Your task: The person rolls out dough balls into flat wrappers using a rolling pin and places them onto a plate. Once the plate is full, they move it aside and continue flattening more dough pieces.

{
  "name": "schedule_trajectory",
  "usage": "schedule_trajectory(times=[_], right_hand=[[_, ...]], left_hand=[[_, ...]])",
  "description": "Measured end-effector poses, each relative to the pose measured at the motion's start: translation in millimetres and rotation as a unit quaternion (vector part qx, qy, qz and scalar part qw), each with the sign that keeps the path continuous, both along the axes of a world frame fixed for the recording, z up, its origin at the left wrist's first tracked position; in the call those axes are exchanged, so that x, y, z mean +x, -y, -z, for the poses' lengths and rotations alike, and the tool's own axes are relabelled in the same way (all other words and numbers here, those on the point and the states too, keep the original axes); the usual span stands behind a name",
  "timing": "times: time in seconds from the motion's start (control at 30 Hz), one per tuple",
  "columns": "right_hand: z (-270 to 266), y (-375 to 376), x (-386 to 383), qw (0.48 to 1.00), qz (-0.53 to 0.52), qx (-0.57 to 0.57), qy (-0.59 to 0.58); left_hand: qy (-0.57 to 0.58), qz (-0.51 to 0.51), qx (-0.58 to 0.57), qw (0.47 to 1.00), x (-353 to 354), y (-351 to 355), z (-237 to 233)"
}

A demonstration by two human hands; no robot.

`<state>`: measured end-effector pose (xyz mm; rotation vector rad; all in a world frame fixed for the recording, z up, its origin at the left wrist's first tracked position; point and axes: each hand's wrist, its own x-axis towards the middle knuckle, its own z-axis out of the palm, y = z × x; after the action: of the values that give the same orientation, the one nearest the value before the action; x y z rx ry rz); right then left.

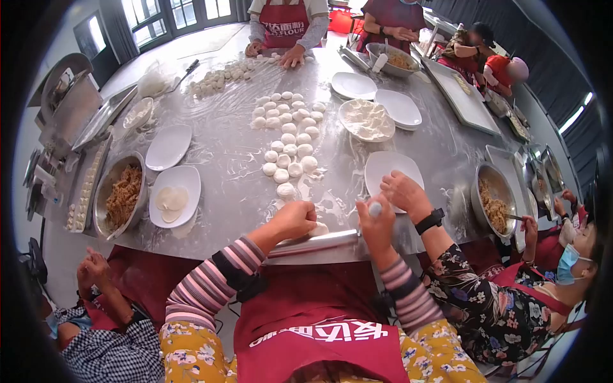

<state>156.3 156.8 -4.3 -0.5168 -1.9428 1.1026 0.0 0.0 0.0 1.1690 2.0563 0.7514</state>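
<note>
My right hand point(377, 223) is closed around the handle of a metal rolling pin point(316, 246), which lies along the table's near edge. The handle's rounded grey end shows above my fist. My left hand point(292, 220) has its fingers curled down at a small piece of dough point(318, 229), just behind the pin; its fingertips are partly hidden. Beyond my left hand sits a round dough ball point(286, 190), nearest in a long cluster of floured dough pieces point(288, 139).
A co-worker's hand point(405, 193) reaches over a white plate point(394, 167) close beside my right hand. Left are a plate with dough wrappers point(171, 199) and a bowl of filling point(121, 195). A flour plate point(366, 120) and another filling bowl point(493, 199) are right. Several people surround the table.
</note>
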Motion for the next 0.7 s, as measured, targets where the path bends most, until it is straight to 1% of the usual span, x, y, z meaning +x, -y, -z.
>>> schedule_trajectory(times=[0.03, 0.07, 0.1, 0.17, 0.2, 0.23, 0.3, 0.33, 0.4, 0.43, 0.5, 0.53, 0.6, 0.63, 0.67, 0.7], right_hand=[[-2.4, -4.9, -13.6, 0.999, 0.034, 0.022, 0.005], [-7.7, -7.8, -29.3, 0.996, 0.053, 0.067, -0.004], [-8.8, -12.2, -74.0, 0.995, 0.054, 0.057, -0.063], [-11.0, -10.2, -72.6, 0.995, 0.033, 0.086, -0.042], [-12.6, -10.1, -64.5, 0.996, 0.031, 0.076, -0.046], [-16.7, -5.9, -58.0, 0.995, 0.03, 0.076, -0.048], [-20.9, 2.1, -27.4, 0.997, 0.051, 0.057, -0.022], [-13.2, 5.1, -11.9, 0.998, 0.045, 0.032, -0.015], [-2.6, 12.6, 14.2, 0.999, 0.025, -0.041, -0.02], [-1.2, 13.4, 13.6, 0.998, 0.026, -0.047, -0.015], [-9.1, 8.7, -2.0, 0.998, 0.045, 0.023, -0.025], [-17.6, 4.1, -18.2, 0.995, 0.051, 0.082, -0.033], [-10.7, -12.6, -56.7, 0.996, 0.037, 0.079, -0.033], [-9.5, -15.0, -65.3, 0.996, 0.02, 0.077, -0.027], [-7.2, -15.3, -65.4, 0.996, 0.022, 0.075, -0.03], [-8.8, -13.4, -63.4, 0.999, 0.017, 0.045, -0.025]], left_hand=[[-0.023, -0.002, 0.024, 0.999, 4.3, -3.8, 0.2], [-0.047, -0.007, 0.048, 0.998, 6.2, -7.0, -0.3], [-0.105, -0.006, 0.041, 0.994, -26.0, -10.2, -13.5], [-0.063, -0.01, 0.029, 0.998, -15.5, -11.2, -8.4], [-0.039, 0.014, 0.035, 0.999, -13.0, -14.3, -6.6], [-0.04, 0.013, 0.035, 0.998, -15.7, -13.1, -8.9], [-0.097, 0.075, 0.033, 0.992, -16.2, -12.8, -7.9], [-0.093, 0.071, 0.036, 0.993, -17.6, -10.6, -4.0], [0.008, 0.026, 0.06, 0.998, -17.1, -5.0, 0.6], [0.013, 0.026, 0.054, 0.998, -15.4, -2.7, -0.1], [-0.02, 0.074, 0.036, 0.996, -14.9, -4.1, -7.3], [-0.023, 0.078, 0.034, 0.996, -13.7, -6.8, -7.0], [-0.126, 0.071, 0.055, 0.988, -14.1, -12.2, -4.2], [-0.13, 0.074, 0.053, 0.987, -13.8, -14.5, -4.6], [-0.111, 0.051, 0.05, 0.991, -13.7, -16.7, -4.4], [-0.09, 0.028, 0.047, 0.994, -12.6, -17.7, -5.7]])
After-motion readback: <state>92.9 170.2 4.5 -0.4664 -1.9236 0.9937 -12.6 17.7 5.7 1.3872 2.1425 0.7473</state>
